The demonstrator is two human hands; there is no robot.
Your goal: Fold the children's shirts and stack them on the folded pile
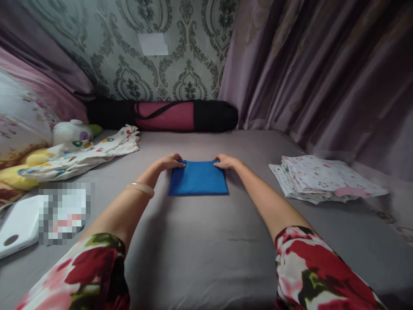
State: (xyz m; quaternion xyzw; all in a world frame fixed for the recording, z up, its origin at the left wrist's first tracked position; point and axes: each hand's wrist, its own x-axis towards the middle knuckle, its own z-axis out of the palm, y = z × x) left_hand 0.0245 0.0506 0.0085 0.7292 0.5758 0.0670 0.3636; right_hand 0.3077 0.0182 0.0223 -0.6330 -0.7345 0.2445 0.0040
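A flat blue rectangle that looks like folded cloth (198,178) lies on the grey bed sheet (206,241) in front of me. At its far left corner, my left hand (172,161) pinches the edge, thumb on top. My right hand (225,162) grips the far right corner in the same way. The fingers under the edge are partly hidden. The near edge of the blue cloth rests on the sheet. A pale bangle (141,189) circles my left wrist.
Folded printed cloths (322,176) are stacked at the right. A patterned garment (93,153), plush toys (69,131) and a white device (24,221) lie at the left, beside a blurred-out item. Along the wall runs a black and maroon long bag (166,115). Purple curtains (290,64) hang at the right.
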